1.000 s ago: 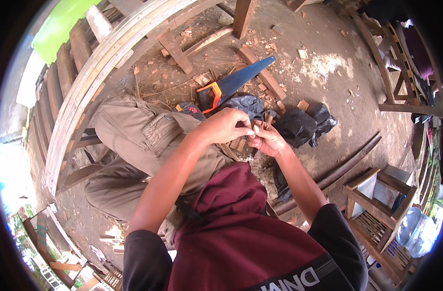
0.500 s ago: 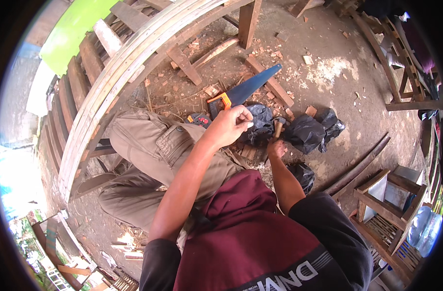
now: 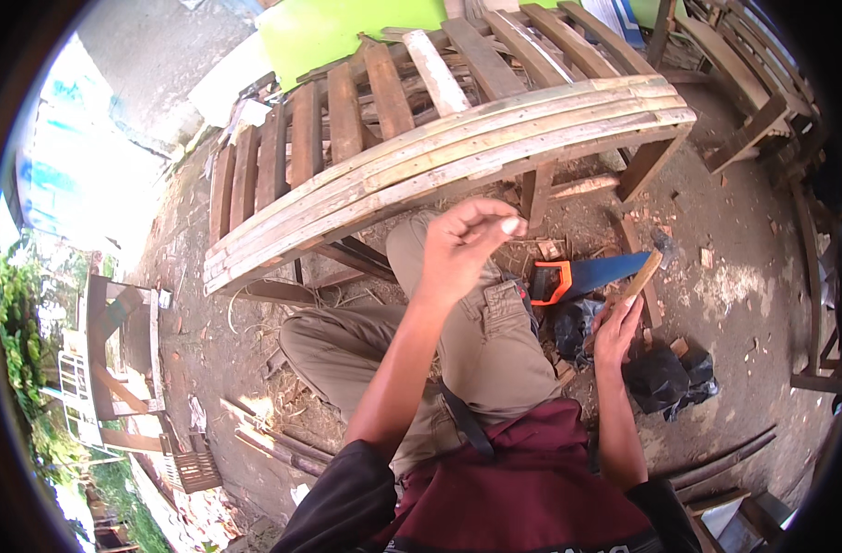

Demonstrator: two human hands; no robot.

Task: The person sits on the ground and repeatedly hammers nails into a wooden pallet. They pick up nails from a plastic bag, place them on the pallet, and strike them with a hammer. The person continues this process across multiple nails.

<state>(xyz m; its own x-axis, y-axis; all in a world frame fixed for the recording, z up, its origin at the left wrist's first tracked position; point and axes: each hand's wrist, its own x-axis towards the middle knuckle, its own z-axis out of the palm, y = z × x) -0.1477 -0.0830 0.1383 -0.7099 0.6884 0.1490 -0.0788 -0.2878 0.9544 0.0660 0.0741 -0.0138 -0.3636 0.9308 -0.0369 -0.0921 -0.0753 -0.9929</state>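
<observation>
My left hand (image 3: 462, 249) is raised over my knee, before the long slatted bench, thumb and fingers pinched together. A pale spot shows at the fingertips; I cannot tell whether it is a nail or something small. Lower and to the right, my right hand (image 3: 614, 330) grips the wooden handle of a hammer (image 3: 644, 274), its head pointing up and away. Beyond that hand a handsaw (image 3: 598, 273) with an orange and black grip and a blue blade lies on the ground. Black plastic bags (image 3: 658, 380) rest beside my right wrist.
The slatted wooden bench (image 3: 449, 138) spans the far side, pale strips along its near edge. A wooden block (image 3: 649, 304) and scattered chips lie around the saw. A dark pole (image 3: 725, 461) is at the lower right; sticks (image 3: 274, 438) lie at the lower left.
The view has swung left, showing more of the bench. My right hand has lifted the hammer, now plainer to see. My left hand has moved away from the saw toward the bench, still pinched.
</observation>
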